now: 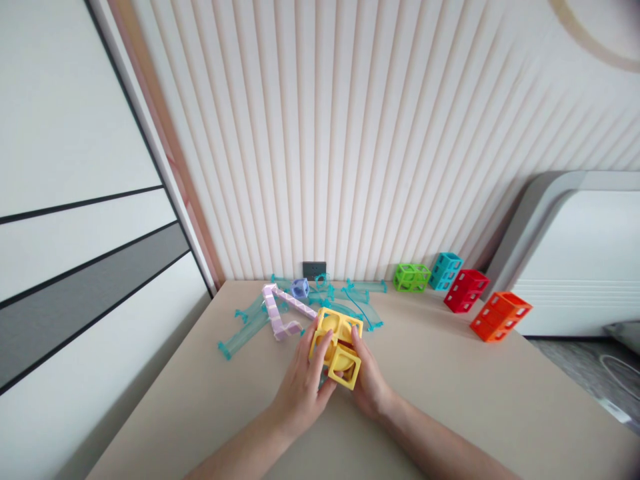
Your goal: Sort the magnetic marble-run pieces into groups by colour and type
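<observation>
Both hands hold a cluster of yellow marble-run blocks [345, 363] above the front middle of the table. My left hand [303, 377] is closed round its left side, with fingers over the top and beneath the lower block. On the right side, my right hand [369, 380] grips the cluster with the thumb on the upper face. The lower block juts toward me and looks slightly tilted against the others. Just behind the blocks lies a lilac zigzag track [274, 313]. Parts of the cluster's underside are hidden by the fingers.
Clear teal track pieces [250, 331] lie scattered behind, around a small periwinkle cube [300, 288]. To the right stand green [412, 277], blue [445, 271], red [466, 291] and orange [500, 317] block stacks. A ribbed wall [345, 147] with a black socket [315, 270] bounds the table [425, 373].
</observation>
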### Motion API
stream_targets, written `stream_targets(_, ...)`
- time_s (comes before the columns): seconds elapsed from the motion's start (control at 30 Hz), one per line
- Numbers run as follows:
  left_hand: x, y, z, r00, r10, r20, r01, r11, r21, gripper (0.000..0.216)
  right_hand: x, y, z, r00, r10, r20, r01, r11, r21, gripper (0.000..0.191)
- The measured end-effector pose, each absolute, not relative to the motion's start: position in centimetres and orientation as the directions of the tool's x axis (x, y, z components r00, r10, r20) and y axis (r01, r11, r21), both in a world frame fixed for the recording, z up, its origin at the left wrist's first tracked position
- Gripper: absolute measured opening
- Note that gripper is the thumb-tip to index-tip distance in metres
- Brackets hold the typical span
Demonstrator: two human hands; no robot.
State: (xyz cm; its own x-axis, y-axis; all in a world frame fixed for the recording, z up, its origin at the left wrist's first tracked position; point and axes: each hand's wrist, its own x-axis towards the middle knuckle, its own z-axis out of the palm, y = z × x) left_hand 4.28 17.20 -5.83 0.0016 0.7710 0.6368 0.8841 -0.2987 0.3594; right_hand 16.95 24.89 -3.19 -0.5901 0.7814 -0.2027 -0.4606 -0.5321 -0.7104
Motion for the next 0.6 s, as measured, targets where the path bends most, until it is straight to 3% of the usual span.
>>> stream_targets(0.23,4.07,17.16,-5.9,-0.107,0.767,0.633,0.843,-0.268,0.466,0.06,16.93,24.98,-3.74,-0.659,0.745,-0.101,-0.443,-0.493,-0.749,0.071)
stream_targets(0.6,3.78,17.48,-6.4,-0.223,0.68,0.698,0.778,-0.308,0.548,0.065,17.58,24.83,-4.09,-0.655,0.756,0.016,-0.461,-0.383,-0.801,0.062)
